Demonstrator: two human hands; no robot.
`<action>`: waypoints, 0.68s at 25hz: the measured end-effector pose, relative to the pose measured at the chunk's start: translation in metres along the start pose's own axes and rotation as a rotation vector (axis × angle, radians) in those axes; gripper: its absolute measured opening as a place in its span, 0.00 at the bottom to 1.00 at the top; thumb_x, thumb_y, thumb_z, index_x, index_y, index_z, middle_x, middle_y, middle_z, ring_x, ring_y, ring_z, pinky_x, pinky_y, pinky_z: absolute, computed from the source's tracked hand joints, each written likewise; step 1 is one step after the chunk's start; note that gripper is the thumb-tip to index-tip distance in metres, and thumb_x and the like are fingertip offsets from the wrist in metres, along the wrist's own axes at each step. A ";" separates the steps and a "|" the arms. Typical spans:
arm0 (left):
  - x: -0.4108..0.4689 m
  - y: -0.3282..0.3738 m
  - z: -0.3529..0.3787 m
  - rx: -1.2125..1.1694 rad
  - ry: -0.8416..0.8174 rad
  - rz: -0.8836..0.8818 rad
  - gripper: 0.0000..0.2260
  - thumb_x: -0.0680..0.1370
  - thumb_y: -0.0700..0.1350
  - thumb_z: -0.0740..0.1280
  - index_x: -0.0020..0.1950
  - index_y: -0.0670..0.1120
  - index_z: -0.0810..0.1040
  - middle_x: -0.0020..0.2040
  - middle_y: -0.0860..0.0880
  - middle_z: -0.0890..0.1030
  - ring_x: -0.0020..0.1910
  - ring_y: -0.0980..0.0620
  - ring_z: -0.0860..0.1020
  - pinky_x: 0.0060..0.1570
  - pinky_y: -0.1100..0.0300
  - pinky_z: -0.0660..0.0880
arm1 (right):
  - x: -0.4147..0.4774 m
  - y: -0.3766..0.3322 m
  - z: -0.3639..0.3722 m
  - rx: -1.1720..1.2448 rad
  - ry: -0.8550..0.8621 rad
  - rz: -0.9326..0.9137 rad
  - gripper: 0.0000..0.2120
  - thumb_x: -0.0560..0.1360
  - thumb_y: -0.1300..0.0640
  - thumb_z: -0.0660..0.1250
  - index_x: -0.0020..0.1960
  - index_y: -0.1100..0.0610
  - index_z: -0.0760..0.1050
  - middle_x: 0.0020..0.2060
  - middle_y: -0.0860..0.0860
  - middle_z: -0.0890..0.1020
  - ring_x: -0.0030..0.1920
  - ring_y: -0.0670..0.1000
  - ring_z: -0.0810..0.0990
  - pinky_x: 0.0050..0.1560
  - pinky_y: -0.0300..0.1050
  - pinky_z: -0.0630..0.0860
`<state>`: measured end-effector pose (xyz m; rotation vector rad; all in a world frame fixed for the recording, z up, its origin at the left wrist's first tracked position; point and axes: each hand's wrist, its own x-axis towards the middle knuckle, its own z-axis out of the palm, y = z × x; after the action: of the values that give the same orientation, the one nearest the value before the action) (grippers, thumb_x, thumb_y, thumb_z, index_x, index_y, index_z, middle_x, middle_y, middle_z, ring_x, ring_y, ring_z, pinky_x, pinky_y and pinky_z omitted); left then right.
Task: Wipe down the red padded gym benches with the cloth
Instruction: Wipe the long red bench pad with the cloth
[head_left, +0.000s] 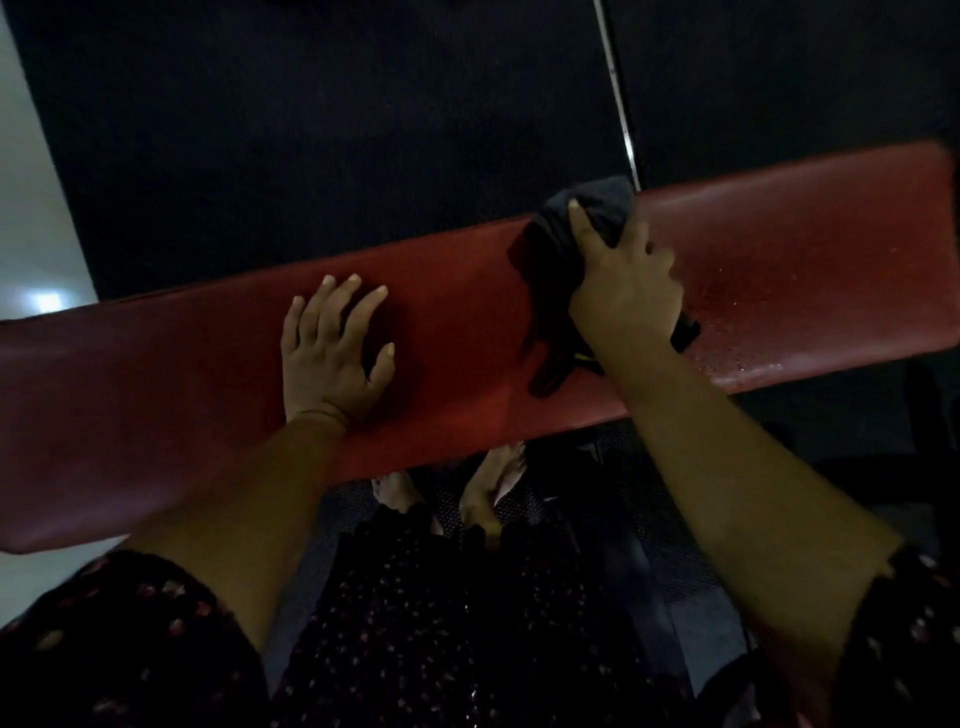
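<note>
While the right hand (626, 291) grips the bunched dark cloth (558, 270) on the long red padded vinyl bench (457, 322), overlapping strokes toward the droplet-speckled 3 o'clock end would serve best. Left hand (332, 353) rests flat, fingers spread. Bench's long axis runs 8 to 2 o'clock.

Dim room: dark floor mat (337, 130) beside pale glossy floor (31, 223).
</note>
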<state>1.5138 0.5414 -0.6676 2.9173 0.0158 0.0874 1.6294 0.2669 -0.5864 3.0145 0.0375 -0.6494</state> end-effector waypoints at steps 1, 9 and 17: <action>0.000 0.003 -0.002 0.015 0.031 0.025 0.24 0.79 0.56 0.57 0.73 0.50 0.66 0.72 0.45 0.69 0.73 0.43 0.65 0.75 0.45 0.51 | -0.018 0.008 0.010 0.012 0.010 0.003 0.38 0.77 0.57 0.62 0.78 0.37 0.44 0.76 0.60 0.52 0.60 0.66 0.70 0.47 0.55 0.74; 0.034 0.100 -0.003 -0.099 -0.076 0.238 0.25 0.80 0.53 0.59 0.76 0.49 0.65 0.75 0.46 0.67 0.76 0.46 0.61 0.76 0.45 0.48 | -0.151 0.071 0.077 0.053 0.036 0.041 0.47 0.65 0.55 0.78 0.76 0.40 0.56 0.68 0.67 0.68 0.44 0.68 0.75 0.33 0.59 0.77; 0.066 0.136 0.020 0.007 -0.222 0.236 0.28 0.81 0.58 0.51 0.80 0.53 0.56 0.80 0.50 0.59 0.79 0.48 0.54 0.76 0.47 0.43 | -0.118 0.073 0.058 -0.026 0.019 0.124 0.43 0.70 0.60 0.68 0.77 0.39 0.51 0.73 0.63 0.63 0.48 0.67 0.74 0.38 0.57 0.75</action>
<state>1.5816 0.4056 -0.6533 2.9052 -0.3647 -0.1985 1.5007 0.1888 -0.5866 2.9684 -0.1382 -0.6032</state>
